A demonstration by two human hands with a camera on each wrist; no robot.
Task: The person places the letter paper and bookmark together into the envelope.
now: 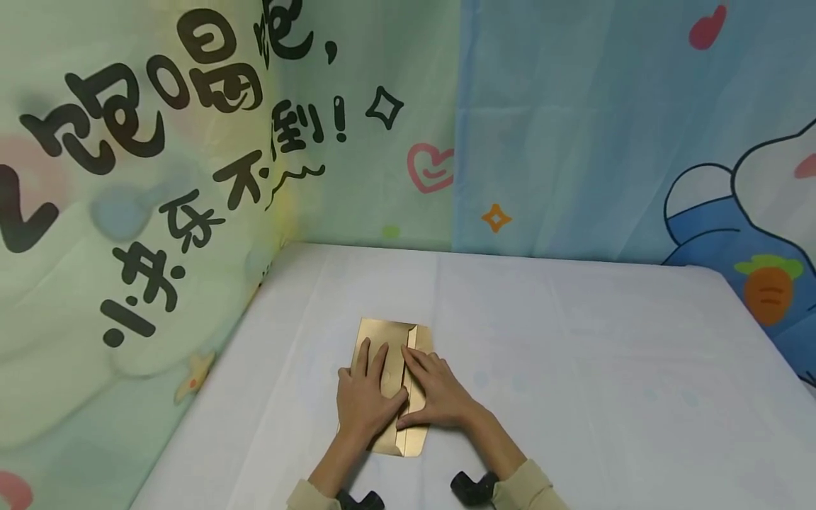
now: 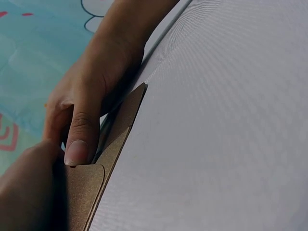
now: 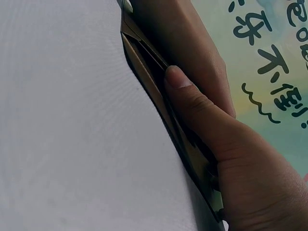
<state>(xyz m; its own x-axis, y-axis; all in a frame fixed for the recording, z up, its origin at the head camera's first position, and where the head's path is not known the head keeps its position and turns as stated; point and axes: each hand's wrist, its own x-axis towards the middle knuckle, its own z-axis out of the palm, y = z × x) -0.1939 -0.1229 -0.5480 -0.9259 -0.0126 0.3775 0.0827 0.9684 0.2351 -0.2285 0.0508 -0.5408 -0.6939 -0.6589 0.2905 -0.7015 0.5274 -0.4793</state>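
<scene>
A gold paper envelope (image 1: 387,331) lies upright-wise on the white table, its long flap (image 1: 417,440) on the right side folded out. My left hand (image 1: 368,398) rests on the envelope's left part with fingers spread and pointing away from me. From the right, my right hand (image 1: 445,393) touches the long opening edge, forefinger at the upper part and thumb lower down. In the right wrist view the right thumb (image 3: 180,79) lies along the gap between pocket and flap. The left wrist view shows the right thumb's tip at the pocket's edge (image 2: 86,180).
White cloth covers the table (image 1: 605,368). A printed curtain (image 1: 146,212) with dark characters runs along the left, and a blue one (image 1: 574,127) with a cartoon figure hangs behind. Black wrist devices (image 1: 474,489) sit at the cream sleeves (image 1: 529,489).
</scene>
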